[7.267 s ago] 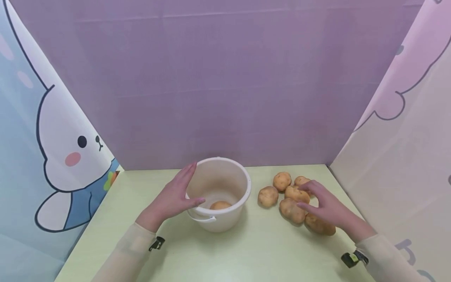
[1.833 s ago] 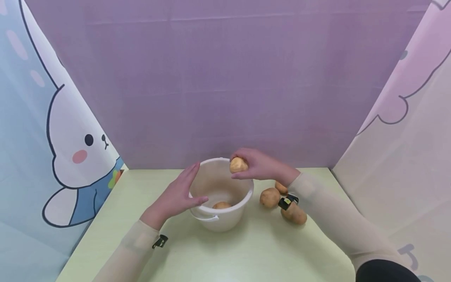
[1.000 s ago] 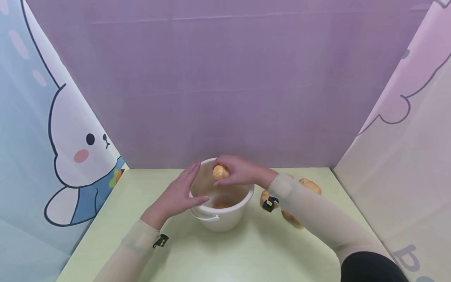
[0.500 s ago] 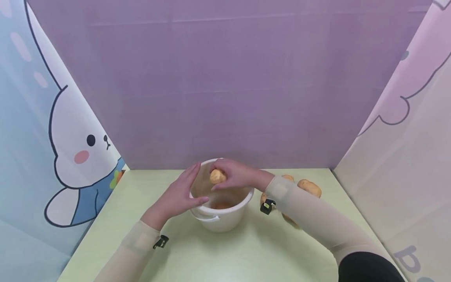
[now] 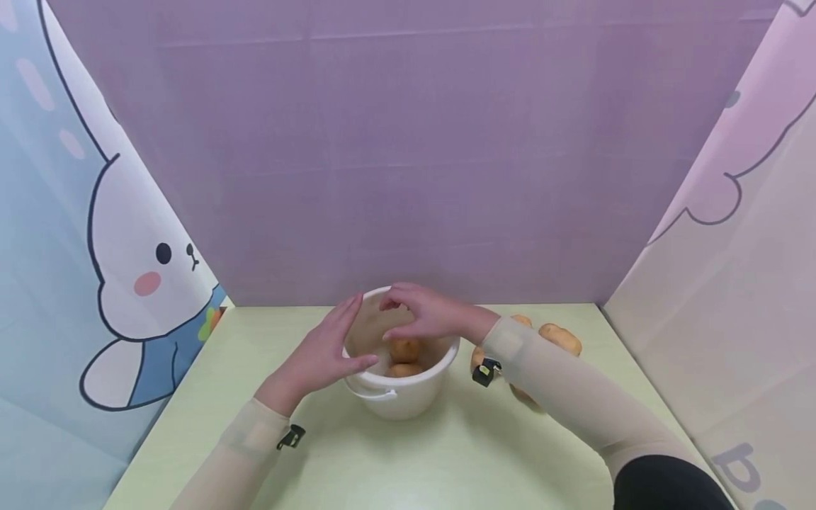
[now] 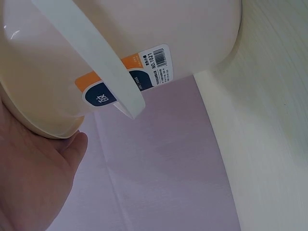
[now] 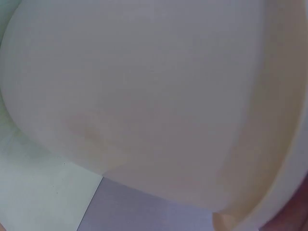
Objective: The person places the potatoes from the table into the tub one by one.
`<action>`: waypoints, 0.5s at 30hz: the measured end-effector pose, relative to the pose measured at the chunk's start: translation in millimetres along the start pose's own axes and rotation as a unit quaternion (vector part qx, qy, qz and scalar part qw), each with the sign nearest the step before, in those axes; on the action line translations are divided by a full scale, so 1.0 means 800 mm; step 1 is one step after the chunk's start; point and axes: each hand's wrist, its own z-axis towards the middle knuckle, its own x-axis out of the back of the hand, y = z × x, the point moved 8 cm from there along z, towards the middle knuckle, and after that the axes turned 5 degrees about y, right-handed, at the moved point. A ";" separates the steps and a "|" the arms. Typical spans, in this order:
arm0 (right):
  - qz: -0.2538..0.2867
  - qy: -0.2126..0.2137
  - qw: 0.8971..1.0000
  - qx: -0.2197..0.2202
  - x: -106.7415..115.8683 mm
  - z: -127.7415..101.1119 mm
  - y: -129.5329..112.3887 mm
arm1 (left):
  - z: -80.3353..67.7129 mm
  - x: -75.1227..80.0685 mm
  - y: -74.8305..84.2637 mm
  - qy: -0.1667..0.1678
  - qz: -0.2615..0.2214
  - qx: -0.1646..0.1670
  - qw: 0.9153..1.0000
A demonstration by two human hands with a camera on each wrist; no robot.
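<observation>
Where the loose potatoes (image 5: 560, 339) lie in the head view: on the surface (image 5: 395, 467), right of the white bucket (image 5: 398, 405), several partly hidden by the right sleeve (image 5: 561, 389); the clearest one's long axis slants from far left to near right.
Right hand (image 5: 423, 313): over the bucket, grip wide and holding nothing; the loose potatoes lie to its right.
Bucketed potatoes (image 5: 404, 350): two, one farther than the other, below the right grip.
Left hand (image 5: 319, 354): straight-fingered and wide, touching the bucket's left side.
Nearer hand: the right; the bucket stands between the left and the loose potatoes.
Left wrist view: left hand at the bucket's rim, handle (image 6: 91, 53) hanging across a printed label (image 6: 156, 65).
Right wrist view: bucket wall, no potatoes clearly shown.
</observation>
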 end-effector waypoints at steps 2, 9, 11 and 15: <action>0.000 0.006 1.000 0.004 0.005 -0.003 0.000 | 0.000 0.000 0.000 0.000 0.001 0.000 1.000; 0.019 0.056 0.998 0.015 0.030 -0.024 -0.002 | 0.000 0.000 -0.001 -0.003 0.000 0.004 1.000; 0.020 0.080 0.996 0.018 0.039 -0.035 0.000 | 0.001 0.000 -0.001 -0.004 0.000 0.005 1.000; 0.022 0.119 0.993 0.010 0.056 -0.061 0.005 | 0.000 0.001 -0.001 -0.001 -0.002 0.007 1.000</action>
